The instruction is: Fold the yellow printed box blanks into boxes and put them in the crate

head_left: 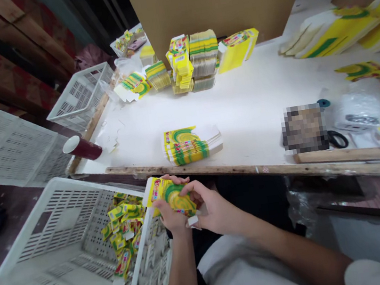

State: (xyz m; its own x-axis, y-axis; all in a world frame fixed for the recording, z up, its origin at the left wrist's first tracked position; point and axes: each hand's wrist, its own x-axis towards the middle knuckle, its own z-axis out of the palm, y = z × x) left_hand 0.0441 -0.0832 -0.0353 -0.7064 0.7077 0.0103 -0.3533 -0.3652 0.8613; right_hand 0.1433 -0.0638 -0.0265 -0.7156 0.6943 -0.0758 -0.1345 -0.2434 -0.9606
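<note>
A small yellow and green printed carton (169,194) is held in front of me, just below the table edge. My left hand (172,217) grips it from the left, thumb across its face and fingers behind. My right hand (208,206) closes on its right end near a white flap. Left of my hands, a white plastic crate (56,184) holds a heap of similar yellow cartons (124,228) against its right side. On the table ahead lies a stack of flat cartons (187,147) with white flaps pointing right.
The white table (242,111) has a wooden front edge. Bundled carton stacks (203,52) stand at the back before a large cardboard sheet (218,0). A dark red cup (85,147) lies tilted at the left edge. Black scissors handles (337,139) lie at the right.
</note>
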